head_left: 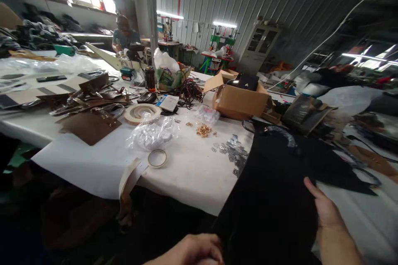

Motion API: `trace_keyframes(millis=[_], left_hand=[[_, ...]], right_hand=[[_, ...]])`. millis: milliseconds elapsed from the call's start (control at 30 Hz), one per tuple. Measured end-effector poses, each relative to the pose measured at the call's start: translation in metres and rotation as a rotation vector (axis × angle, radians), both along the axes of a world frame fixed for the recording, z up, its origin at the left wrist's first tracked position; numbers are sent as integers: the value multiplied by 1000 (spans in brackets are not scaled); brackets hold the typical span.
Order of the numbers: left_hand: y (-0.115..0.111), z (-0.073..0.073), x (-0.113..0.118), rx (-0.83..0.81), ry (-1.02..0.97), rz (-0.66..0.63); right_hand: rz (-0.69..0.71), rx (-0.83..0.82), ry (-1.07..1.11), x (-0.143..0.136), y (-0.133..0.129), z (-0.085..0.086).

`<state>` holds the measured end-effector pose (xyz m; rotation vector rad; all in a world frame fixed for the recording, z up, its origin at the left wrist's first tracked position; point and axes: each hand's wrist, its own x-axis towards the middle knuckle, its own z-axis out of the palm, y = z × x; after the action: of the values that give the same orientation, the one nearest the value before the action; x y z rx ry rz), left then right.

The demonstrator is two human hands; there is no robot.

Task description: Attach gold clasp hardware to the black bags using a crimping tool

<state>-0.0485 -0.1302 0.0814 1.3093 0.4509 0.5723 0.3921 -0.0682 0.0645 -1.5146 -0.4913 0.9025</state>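
A large black bag panel [273,198] hangs over the table's front edge and lies partly on the tabletop. At its far end is a curved handle [281,133] wrapped in clear plastic. My left hand [200,250] is closed at the panel's lower left edge, fingers curled. My right hand [326,209] grips the right edge, its thumb on top and its other fingers hidden beneath. Left of the panel lie a pile of small metal plates [234,151] and a heap of gold-coloured fittings [203,131].
On the white-covered table [189,182] are a tape roll [157,158], a bag of white pieces [152,134], brown bag panels [90,126] and an open cardboard box [242,101]. A strip [126,182] hangs off the front edge. Another person [124,35] sits at the back left.
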Motion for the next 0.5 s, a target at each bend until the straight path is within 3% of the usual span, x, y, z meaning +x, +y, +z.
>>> trace_keyframes(millis=[167, 267, 367, 500], left_hand=[[-7, -14, -58, -203, 197, -28], [1, -16, -78, -300, 142, 73], [16, -19, -73, -312, 55, 269], [44, -24, -34, -462, -76, 550]], right_hand=[[-4, -90, -58, -5, -22, 3], [159, -102, -52, -33, -37, -9], [459, -60, -88, -79, -39, -21], [782, -35, -103, -130, -27, -36]])
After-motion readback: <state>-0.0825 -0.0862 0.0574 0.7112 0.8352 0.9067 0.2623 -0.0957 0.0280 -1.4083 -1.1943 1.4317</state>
